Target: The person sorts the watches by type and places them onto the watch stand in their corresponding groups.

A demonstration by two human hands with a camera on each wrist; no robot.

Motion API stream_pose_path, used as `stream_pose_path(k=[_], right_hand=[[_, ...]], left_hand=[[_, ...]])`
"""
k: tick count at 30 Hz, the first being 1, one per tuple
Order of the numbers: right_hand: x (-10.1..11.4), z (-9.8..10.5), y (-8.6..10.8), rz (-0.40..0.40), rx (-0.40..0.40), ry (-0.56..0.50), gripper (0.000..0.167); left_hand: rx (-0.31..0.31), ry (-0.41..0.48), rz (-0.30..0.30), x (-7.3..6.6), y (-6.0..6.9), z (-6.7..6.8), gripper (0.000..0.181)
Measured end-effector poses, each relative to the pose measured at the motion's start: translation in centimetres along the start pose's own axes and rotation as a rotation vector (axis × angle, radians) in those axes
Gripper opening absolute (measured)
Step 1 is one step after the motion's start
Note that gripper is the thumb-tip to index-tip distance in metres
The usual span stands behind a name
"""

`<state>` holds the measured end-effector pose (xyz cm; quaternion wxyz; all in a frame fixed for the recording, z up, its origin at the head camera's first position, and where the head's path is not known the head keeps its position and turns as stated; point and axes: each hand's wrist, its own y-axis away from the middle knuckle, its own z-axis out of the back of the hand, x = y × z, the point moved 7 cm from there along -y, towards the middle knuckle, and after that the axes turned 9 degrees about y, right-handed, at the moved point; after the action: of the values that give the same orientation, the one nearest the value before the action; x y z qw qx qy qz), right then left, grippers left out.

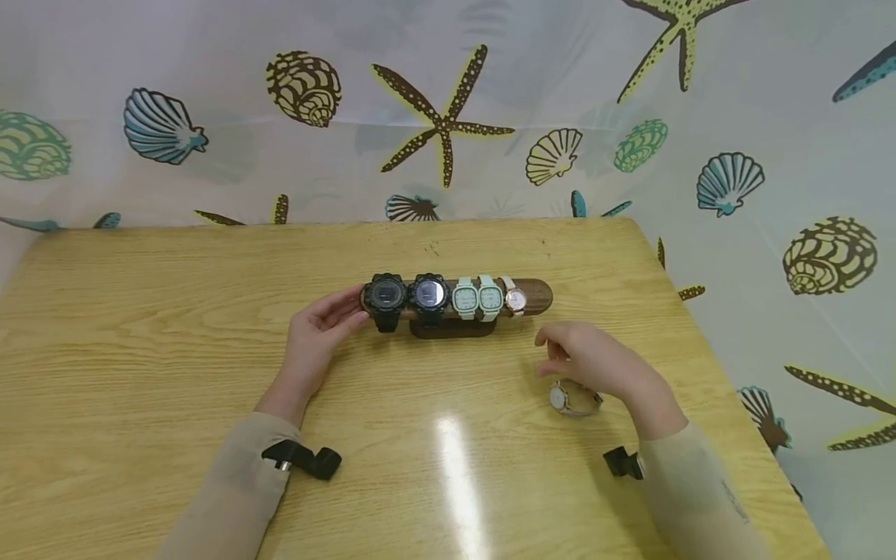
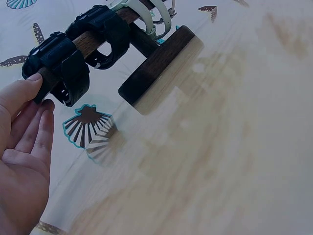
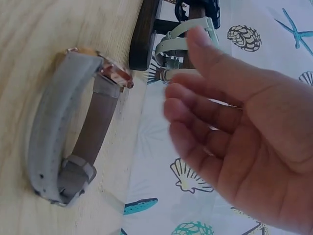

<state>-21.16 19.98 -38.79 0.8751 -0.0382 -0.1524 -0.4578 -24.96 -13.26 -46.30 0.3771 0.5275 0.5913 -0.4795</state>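
My left hand (image 1: 316,333) pinches the left end of a dark wooden watch stand (image 1: 537,296), thumb in front and fingers behind. Along its bar sit two black digital watches (image 2: 76,68), two mint-green square-faced watches (image 1: 491,298) and one small watch with a pale strap (image 1: 516,300). The bar's right end is bare. Over the table to the right hovers my right hand (image 1: 598,359), fingers loosely bent and holding nothing. Just below it lies another small watch with a rose-gold case and grey strap (image 3: 51,122); its strap is buckled into a loop.
The wooden table (image 1: 175,334) ends in a back edge just behind the stand and a slanting right edge. A pale cloth (image 1: 231,155) printed with shells and starfish hangs behind and to the right. Light glares on the front of the tabletop.
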Motion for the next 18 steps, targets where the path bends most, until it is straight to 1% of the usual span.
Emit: stream_pose_path(k=[2, 3, 6, 8, 13, 15, 18], right_hand=[[0.0, -0.8, 0.6, -0.03, 0.106, -0.003, 0.037], [-0.1, -1.1, 0.9, -0.047, 0.147, -0.004, 0.04], [-0.1, -1.9, 1.6, -0.077, 0.218, -0.003, 0.049], [-0.1, -2.2, 1.8, -0.098, 0.24, -0.002, 0.053], [-0.4, -3.1, 2.3, -0.144, 0.277, 0.048, 0.053], [-0.6, -3.4, 2.6, -0.155, 0.291, 0.072, 0.053], [-0.8, -3.6, 3.0, -0.165, 0.307, 0.08, 0.056]], left_hand=[[-0.002, -0.004, 0.0, 0.0, 0.0, 0.0, 0.044], [-0.002, -0.007, 0.0, 0.0, 0.0, 0.0, 0.044], [-0.006, -0.011, 0.0, 0.0, 0.0, 0.1, 0.044], [-0.008, -0.014, 0.0, 0.0, 0.0, 0.2, 0.044], [-0.007, -0.014, 0.002, 0.0, 0.0, 0.1, 0.044], [-0.006, -0.014, 0.002, 0.0, 0.0, 0.1, 0.044], [-0.006, -0.013, 0.004, 0.0, -0.1, 0.0, 0.044]])
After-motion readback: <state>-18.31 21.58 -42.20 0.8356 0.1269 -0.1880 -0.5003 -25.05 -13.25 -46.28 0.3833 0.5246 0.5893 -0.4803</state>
